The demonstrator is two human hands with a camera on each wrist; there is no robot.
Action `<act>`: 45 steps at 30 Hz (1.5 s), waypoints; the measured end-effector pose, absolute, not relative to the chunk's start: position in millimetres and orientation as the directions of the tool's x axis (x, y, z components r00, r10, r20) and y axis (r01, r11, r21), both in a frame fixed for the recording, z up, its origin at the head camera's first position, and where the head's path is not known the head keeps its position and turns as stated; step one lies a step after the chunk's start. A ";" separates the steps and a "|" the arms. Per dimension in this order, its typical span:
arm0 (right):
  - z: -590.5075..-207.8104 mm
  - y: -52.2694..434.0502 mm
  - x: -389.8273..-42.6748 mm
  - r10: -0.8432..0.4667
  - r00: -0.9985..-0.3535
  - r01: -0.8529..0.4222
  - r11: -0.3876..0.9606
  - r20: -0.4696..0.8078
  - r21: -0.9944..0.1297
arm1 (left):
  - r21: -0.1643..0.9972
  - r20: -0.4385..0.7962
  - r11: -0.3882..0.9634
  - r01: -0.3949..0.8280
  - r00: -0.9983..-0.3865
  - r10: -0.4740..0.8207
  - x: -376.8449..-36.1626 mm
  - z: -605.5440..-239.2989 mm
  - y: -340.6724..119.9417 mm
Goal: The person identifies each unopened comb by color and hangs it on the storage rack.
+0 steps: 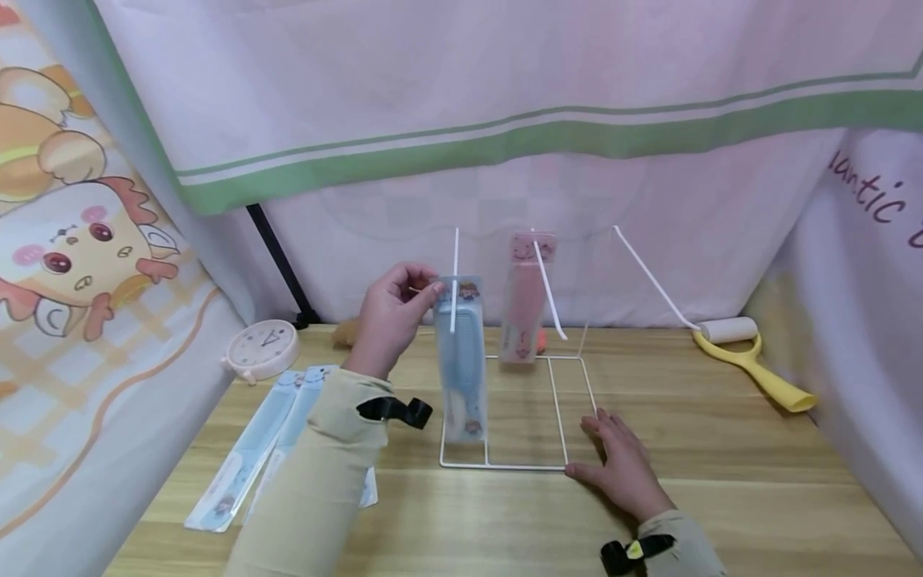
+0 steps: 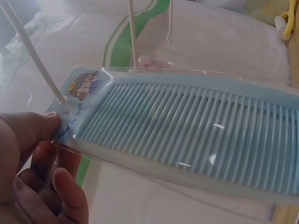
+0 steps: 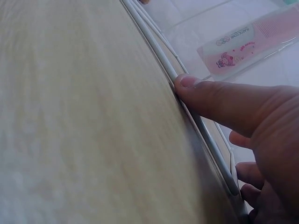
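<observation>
My left hand [image 1: 395, 308] pinches the top of a blue comb in a clear packet [image 1: 461, 361] at the tip of the left white hook [image 1: 454, 280] of a wire display rack [image 1: 505, 465]. In the left wrist view my fingers [image 2: 32, 135] grip the packet's header beside the hook rod [image 2: 35, 58], and the blue comb [image 2: 196, 135] fills the frame. A pink packaged comb [image 1: 526, 298] hangs on the middle hook. My right hand [image 1: 623, 465] lies flat on the rack's base at its right corner; its thumb [image 3: 219, 100] presses the white wire [image 3: 159, 51].
Two more packaged blue combs [image 1: 248, 449] lie on the wooden table [image 1: 721, 481] at the left, near a small pink clock [image 1: 261, 349]. A yellow lint roller [image 1: 750, 357] lies at the back right. Fabric curtains enclose the table on three sides.
</observation>
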State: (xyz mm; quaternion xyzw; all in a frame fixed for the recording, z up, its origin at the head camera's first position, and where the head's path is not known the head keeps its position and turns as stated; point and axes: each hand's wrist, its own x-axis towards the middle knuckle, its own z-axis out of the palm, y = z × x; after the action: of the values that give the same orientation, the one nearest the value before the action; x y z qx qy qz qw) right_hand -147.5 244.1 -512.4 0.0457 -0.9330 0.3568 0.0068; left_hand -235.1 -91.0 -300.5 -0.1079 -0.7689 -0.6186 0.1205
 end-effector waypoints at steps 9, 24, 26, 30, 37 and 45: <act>-511.7 244.5 -146.7 -0.081 -0.995 -0.099 0.741 0.058 -0.665 | 0.899 0.352 0.284 0.334 -0.936 -0.012 -264.6 -294.5 -87.4; -509.8 244.2 -145.0 -0.072 -0.995 -0.095 0.736 0.062 -0.670 | 0.868 0.342 0.382 0.316 -0.940 -0.002 -307.8 -285.4 -83.5; -509.8 244.1 -145.0 -0.071 -0.996 -0.094 0.736 0.061 -0.670 | 0.862 0.332 0.404 0.306 -0.943 0.007 -313.1 -283.9 -83.6; -511.1 243.3 -146.4 -0.069 -0.996 -0.091 0.733 0.060 -0.674 | 0.847 0.327 0.439 0.302 -0.945 0.018 -323.6 -281.6 -85.5; -515.2 242.7 -147.9 -0.071 -0.995 -0.098 0.732 0.068 -0.674 | 0.872 0.274 0.421 0.249 -0.962 0.001 -336.5 -280.3 -86.1; -515.3 244.7 -146.9 -0.060 -0.996 -0.087 0.735 0.063 -0.673 | 0.894 0.234 0.390 0.219 -0.972 0.010 -340.3 -279.4 -83.7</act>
State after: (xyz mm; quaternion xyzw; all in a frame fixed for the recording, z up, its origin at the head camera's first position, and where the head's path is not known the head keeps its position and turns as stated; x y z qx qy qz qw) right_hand -146.9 244.7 -515.3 0.0394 -0.9312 0.3619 0.0188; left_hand -340.3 -83.7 -279.4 -0.0690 -0.8282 -0.5479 0.0956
